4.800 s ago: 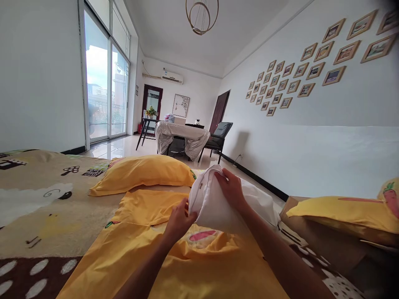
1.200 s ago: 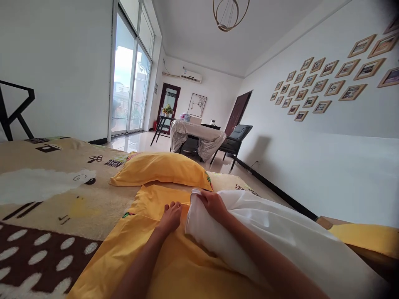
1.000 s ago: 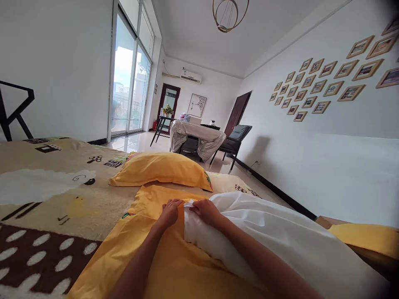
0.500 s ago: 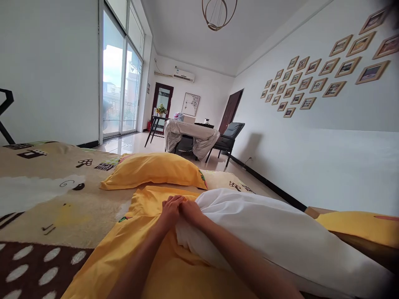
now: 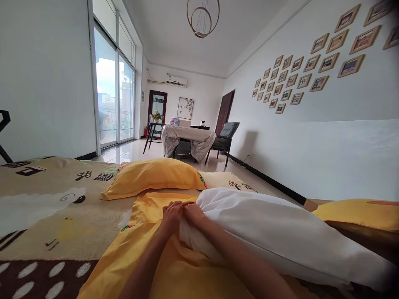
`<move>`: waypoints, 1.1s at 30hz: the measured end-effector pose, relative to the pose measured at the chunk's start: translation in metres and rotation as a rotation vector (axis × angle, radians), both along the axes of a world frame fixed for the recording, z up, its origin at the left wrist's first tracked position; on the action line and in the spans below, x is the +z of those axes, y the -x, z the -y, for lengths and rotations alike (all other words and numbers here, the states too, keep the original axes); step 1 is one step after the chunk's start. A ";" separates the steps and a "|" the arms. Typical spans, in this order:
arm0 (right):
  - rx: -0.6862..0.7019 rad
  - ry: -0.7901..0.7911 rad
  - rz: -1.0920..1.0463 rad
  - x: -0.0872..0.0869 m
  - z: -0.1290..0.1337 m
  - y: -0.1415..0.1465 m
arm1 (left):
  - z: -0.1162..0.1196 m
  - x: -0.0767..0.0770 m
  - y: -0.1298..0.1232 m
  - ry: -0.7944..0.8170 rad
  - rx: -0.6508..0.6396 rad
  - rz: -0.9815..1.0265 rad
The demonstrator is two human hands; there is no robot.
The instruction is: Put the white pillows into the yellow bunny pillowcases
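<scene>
My left hand [image 5: 172,216] is closed on the edge of a yellow pillowcase [image 5: 183,274], which lies loose and wrinkled in front of me. Right beside it, my right hand [image 5: 191,213] is also closed, with a fold of the yellow cloth pinched between the two hands. A plump white pillow [image 5: 264,224] lies along my right forearm, its near left end by my right wrist and over part of the pillowcase. The fingertips of both hands are hidden in the cloth.
A filled yellow pillow [image 5: 158,176] lies just beyond, on a patterned blanket [image 5: 102,232]. Another yellow pillow [image 5: 358,211] is at the right. Farther off are a covered table [image 5: 187,132], a black chair [image 5: 227,135] and a plant stand [image 5: 152,128].
My view has tilted and turned slightly. The hands stay together at the pillowcase edge, and a yellow fold now shows more clearly between them.
</scene>
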State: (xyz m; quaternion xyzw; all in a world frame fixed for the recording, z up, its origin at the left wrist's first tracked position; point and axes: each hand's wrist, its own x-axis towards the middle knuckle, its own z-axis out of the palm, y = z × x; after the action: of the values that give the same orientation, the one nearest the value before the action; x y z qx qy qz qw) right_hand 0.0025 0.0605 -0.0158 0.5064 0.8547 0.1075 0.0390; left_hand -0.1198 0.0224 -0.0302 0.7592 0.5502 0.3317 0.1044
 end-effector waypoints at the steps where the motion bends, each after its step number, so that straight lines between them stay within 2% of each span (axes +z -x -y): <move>1: 0.003 -0.001 0.017 0.003 0.004 -0.001 | -0.001 0.000 0.001 0.013 0.011 0.001; 5: 0.015 -0.051 0.057 0.019 0.032 -0.002 | -0.003 0.002 0.005 0.068 0.021 -0.004; 10: 0.054 -0.059 0.052 0.039 0.083 -0.009 | 0.007 0.012 0.013 0.123 -0.047 -0.083; 12: 0.072 -0.064 0.019 0.038 0.104 -0.019 | 0.012 0.019 0.017 0.132 -0.066 -0.123; 16: 0.114 -0.147 -0.021 0.021 0.131 -0.046 | 0.018 0.031 0.024 0.177 -0.070 -0.191; 18: 0.101 -0.196 -0.008 0.016 0.130 -0.057 | 0.020 0.033 0.025 0.226 -0.105 -0.236; 20: 0.067 -0.217 -0.043 0.018 0.123 -0.065 | 0.022 0.033 0.024 0.284 -0.184 -0.293; 25: -0.018 -0.110 -0.411 0.041 0.098 -0.068 | 0.027 0.029 0.017 0.445 -0.437 -0.416; 30: -0.030 -0.086 -0.583 0.052 0.077 -0.062 | 0.031 0.028 0.016 0.573 -0.498 -0.464; 33: -0.031 -0.088 -0.666 0.059 0.066 -0.058 | 0.037 0.036 0.016 0.591 -0.515 -0.460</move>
State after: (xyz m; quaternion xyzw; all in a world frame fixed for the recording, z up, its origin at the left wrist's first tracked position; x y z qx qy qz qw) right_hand 0.0607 -0.0059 0.0436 0.5279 0.8071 -0.0277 -0.2629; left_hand -0.1362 -0.0151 0.0061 0.8629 0.4233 -0.0538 0.2708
